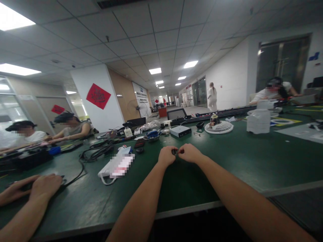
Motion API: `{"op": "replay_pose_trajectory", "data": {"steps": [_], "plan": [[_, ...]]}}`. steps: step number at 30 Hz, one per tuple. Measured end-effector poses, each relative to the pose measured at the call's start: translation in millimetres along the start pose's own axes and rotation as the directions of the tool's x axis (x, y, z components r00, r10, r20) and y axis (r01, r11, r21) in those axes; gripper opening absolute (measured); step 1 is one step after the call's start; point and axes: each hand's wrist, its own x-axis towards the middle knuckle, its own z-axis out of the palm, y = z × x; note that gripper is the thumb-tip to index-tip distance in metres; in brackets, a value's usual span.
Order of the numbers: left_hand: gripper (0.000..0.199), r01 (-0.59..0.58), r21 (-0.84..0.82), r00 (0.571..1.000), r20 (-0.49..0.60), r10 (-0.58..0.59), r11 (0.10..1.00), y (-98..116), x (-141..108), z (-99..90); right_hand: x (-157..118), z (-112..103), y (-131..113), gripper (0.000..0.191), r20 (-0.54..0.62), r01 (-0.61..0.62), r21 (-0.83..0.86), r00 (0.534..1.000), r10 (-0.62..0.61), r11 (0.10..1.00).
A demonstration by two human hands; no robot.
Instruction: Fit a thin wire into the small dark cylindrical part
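My left hand [166,156] is closed around a small dark round part [174,152] with a ring-like face, just above the green table [186,188]. Close beside it on the right, my right hand [191,153] has its thumb and fingers pinched together at that part. Whatever sits between those right fingertips is too small to make out. Beyond my hands lie a silver-grey box [180,131] and a white fan grille [219,127] with a motor-like piece on top.
A white bag [117,164], black cables [97,151] and a black mouse [139,150] lie to the left. Another person's hands [45,185] work at the left edge. A translucent plastic jug [258,121] stands on the right. Several people sit or walk farther back.
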Motion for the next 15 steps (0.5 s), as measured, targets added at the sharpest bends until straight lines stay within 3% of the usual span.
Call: {"op": "replay_pose_trajectory", "data": {"steps": [6,12,15], "plan": [[0.043,-0.02,0.001,1.0,-0.006,0.02,1.0,-2.3,0.9,1.8,0.6,2.8,-0.5,0.027,-0.053,-0.054,-0.01,0.997,0.053,0.998],[0.043,-0.018,0.014,1.0,-0.004,0.018,1.0,-4.9,1.4,2.6,1.7,4.2,0.6,0.021,0.012,0.033,0.047,0.999,-0.033,0.998],[0.043,-0.014,0.015,1.0,-0.016,0.014,1.0,-6.1,3.7,4.1,3.4,6.6,2.3,0.028,-0.035,-0.015,0.045,0.999,0.017,0.999]]}}
